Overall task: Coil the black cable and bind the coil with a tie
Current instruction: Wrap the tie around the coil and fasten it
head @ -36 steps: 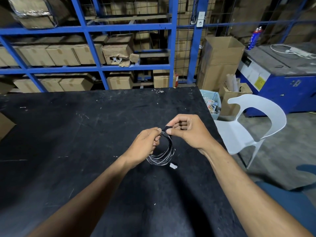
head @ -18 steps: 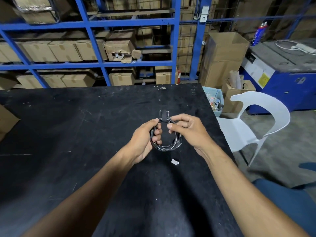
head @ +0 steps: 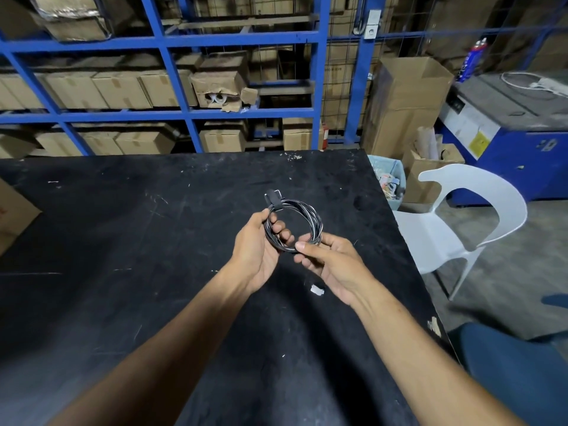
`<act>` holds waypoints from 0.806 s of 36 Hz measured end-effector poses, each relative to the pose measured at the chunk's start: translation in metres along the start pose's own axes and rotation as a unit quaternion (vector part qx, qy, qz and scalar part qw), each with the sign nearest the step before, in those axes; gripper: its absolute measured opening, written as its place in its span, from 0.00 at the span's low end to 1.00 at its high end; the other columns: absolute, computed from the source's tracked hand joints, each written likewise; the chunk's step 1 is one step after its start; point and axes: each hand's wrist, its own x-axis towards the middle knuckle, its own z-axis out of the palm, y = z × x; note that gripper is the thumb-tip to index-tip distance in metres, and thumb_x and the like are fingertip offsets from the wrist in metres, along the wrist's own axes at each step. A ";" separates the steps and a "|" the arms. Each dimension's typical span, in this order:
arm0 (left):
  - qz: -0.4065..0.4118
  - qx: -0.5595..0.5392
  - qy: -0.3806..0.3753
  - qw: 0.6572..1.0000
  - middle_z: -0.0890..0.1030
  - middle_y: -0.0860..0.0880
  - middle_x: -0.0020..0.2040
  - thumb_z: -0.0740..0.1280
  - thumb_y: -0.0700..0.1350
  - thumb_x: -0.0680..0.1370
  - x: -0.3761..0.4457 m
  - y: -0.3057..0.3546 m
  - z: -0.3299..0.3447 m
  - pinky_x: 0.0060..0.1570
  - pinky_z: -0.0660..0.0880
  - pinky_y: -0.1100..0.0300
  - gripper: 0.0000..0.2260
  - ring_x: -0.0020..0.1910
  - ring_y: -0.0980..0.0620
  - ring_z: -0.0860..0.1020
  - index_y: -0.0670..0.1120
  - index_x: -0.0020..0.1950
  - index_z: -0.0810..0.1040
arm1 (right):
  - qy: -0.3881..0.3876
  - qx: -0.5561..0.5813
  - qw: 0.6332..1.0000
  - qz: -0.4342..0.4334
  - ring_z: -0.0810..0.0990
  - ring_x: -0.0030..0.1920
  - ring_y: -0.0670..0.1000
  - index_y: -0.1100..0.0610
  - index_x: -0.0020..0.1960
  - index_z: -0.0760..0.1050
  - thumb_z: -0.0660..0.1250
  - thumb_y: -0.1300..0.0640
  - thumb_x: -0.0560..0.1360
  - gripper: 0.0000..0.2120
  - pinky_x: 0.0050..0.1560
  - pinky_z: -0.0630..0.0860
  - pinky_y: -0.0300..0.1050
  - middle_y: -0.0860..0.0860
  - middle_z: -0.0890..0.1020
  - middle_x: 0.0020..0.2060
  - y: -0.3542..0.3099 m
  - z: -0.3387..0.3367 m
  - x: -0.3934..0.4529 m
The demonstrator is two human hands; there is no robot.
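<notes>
While the left hand (head: 256, 245) grips the black cable (head: 295, 224) coil's left side, the right hand (head: 333, 265) pinches its near edge. A tie (head: 273, 196) wraps the far side, above the surface (head: 123, 241) near its right edge. No writing is readable.

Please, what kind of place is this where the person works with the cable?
Most likely a warehouse or stockroom. Blue metal shelving behind the black table is packed with cardboard boxes, more open cartons stand on the concrete floor, and a plain white plastic chair sits beside the table.
</notes>
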 end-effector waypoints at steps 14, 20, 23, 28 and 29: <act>0.021 0.178 -0.058 0.982 0.86 0.43 0.53 0.56 0.50 0.87 -0.006 -0.009 0.000 0.71 0.72 0.43 0.17 0.61 0.41 0.81 0.44 0.63 0.82 | 0.033 0.240 0.968 0.057 0.90 0.39 0.48 0.65 0.53 0.83 0.72 0.70 0.77 0.06 0.38 0.84 0.34 0.55 0.89 0.41 0.003 0.003 0.002; 0.088 0.293 -0.063 0.950 0.85 0.47 0.50 0.60 0.52 0.87 -0.006 -0.015 -0.003 0.70 0.73 0.44 0.15 0.57 0.45 0.82 0.47 0.64 0.82 | 0.048 0.266 0.961 0.051 0.91 0.41 0.50 0.66 0.48 0.82 0.70 0.73 0.78 0.05 0.40 0.85 0.36 0.58 0.89 0.42 0.011 0.012 0.001; 0.116 0.335 -0.090 0.931 0.82 0.49 0.44 0.60 0.48 0.86 -0.005 -0.012 -0.008 0.68 0.74 0.40 0.12 0.55 0.45 0.81 0.48 0.60 0.82 | 0.019 0.208 0.976 0.063 0.91 0.46 0.54 0.65 0.55 0.83 0.73 0.70 0.77 0.07 0.42 0.85 0.37 0.58 0.90 0.49 0.011 0.009 0.001; 0.147 0.475 -0.081 0.864 0.78 0.58 0.33 0.59 0.52 0.82 0.004 0.006 -0.020 0.62 0.76 0.42 0.10 0.46 0.49 0.83 0.54 0.52 0.80 | 0.079 -0.153 0.984 0.039 0.85 0.47 0.53 0.55 0.70 0.75 0.84 0.54 0.69 0.33 0.44 0.79 0.46 0.50 0.87 0.53 0.005 -0.008 0.007; 0.140 0.510 -0.085 0.845 0.79 0.58 0.33 0.59 0.54 0.82 0.006 0.010 -0.023 0.60 0.77 0.43 0.10 0.43 0.50 0.83 0.55 0.50 0.79 | 0.132 -0.209 0.969 0.003 0.83 0.50 0.52 0.52 0.71 0.73 0.85 0.51 0.68 0.36 0.47 0.79 0.48 0.51 0.84 0.58 0.001 -0.012 0.009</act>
